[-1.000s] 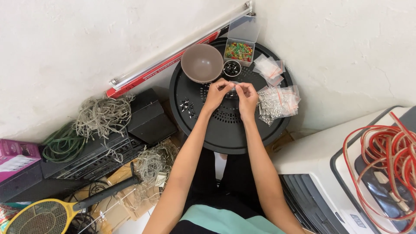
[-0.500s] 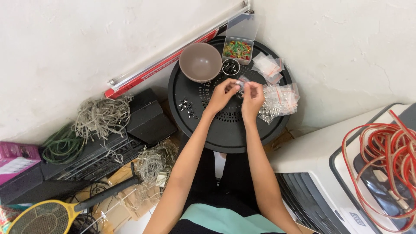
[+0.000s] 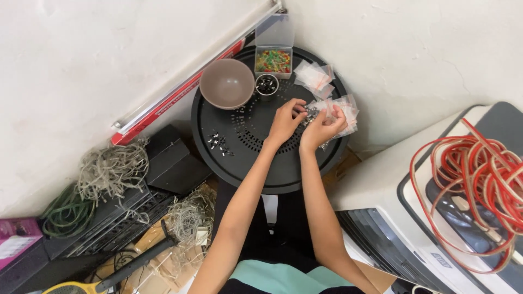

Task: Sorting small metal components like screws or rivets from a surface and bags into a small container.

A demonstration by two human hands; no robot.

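Both hands work over a round black perforated tabletop (image 3: pixel 256 163). My left hand (image 3: pixel 287 121) and my right hand (image 3: pixel 325 126) pinch a small clear plastic bag (image 3: pixel 311 113) holding tiny dark parts, at the edge of a pile of filled bags (image 3: pixel 343 109). Behind them stand a small black cup of dark parts (image 3: pixel 267 84), an empty brown bowl (image 3: pixel 227 83) and an open clear box of coloured bits (image 3: pixel 273 60). A heap of empty bags (image 3: pixel 313 76) lies at the back right. Loose small metal parts (image 3: pixel 218 142) are scattered at the left.
A red and white tube (image 3: pixel 180 87) leans along the wall. Left of the tabletop sit a black box (image 3: pixel 171 160), tangled grey wire (image 3: pixel 111 169) and a green coil (image 3: pixel 65 212). A white appliance (image 3: pixel 392 201) with coiled red cable (image 3: pixel 479 185) stands at the right.
Both hands have shifted right, from the middle of the tabletop toward the pile of filled bags, still holding the small bag between them.
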